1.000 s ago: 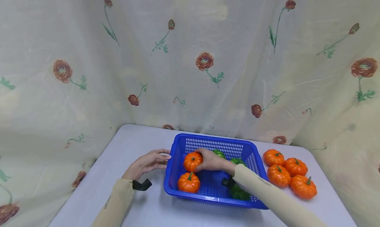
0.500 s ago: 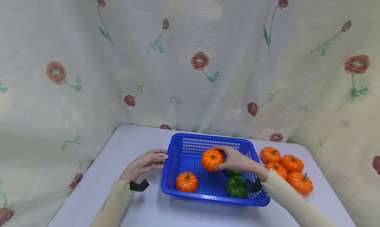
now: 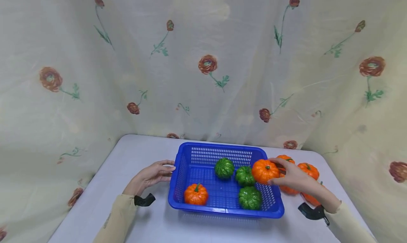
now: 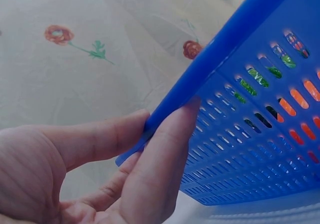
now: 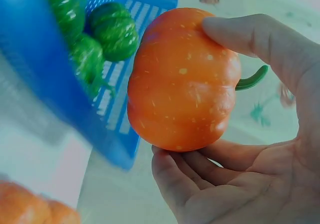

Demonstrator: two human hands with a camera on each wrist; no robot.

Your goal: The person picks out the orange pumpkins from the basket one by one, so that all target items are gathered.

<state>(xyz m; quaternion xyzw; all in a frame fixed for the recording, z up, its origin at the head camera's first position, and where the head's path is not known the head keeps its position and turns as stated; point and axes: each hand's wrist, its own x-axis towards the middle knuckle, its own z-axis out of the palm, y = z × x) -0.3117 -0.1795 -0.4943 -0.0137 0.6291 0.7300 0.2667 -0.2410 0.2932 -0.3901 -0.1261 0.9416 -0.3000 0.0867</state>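
My right hand (image 3: pixel 294 177) holds a small orange pumpkin (image 3: pixel 265 171) over the right rim of the blue basket. In the right wrist view the thumb lies on one side of this pumpkin (image 5: pixel 182 81) and the fingers on the other, its green stem toward the palm. My left hand (image 3: pixel 154 174) pinches the left rim of the blue plastic basket (image 3: pixel 216 210); the left wrist view shows thumb and fingers on either side of the rim (image 4: pixel 200 66). Inside the basket, one orange pumpkin (image 3: pixel 196 194) sits at the front left. Three green pumpkins (image 3: pixel 224 168) lie in its middle and right.
Several orange pumpkins (image 3: pixel 309 170) stand on the white table (image 3: pixel 140 147) right of the basket, partly hidden by my right hand and wrist. A flowered curtain (image 3: pixel 143 59) hangs behind and on both sides. Each wrist wears a black strap (image 3: pixel 144 200).
My right hand has lifted the orange pumpkin from the basket's left part and carried it right to the right rim. The left hand stays at the left rim. The view has shifted slightly.
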